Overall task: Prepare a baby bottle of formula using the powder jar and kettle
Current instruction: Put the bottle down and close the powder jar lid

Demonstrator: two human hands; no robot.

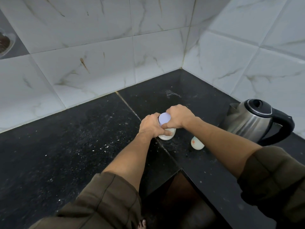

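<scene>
Gripping jar, left hand; right hand pinching lid

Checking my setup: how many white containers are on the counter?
2. The jar stands mid-counter, gripped by left hand and right hand; the smaller container sits right of it, partly hidden by the forearm.

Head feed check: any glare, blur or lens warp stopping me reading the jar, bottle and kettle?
Head view: light soft and even, shadows faint; jar and its pale lid, gripped by left hand and right hand, look sharp; kettle carries bright reflection streaks; wide-angle lens bows the wall tiles near the edges; bottle partly hidden behind the right forearm, print unreadable.
</scene>
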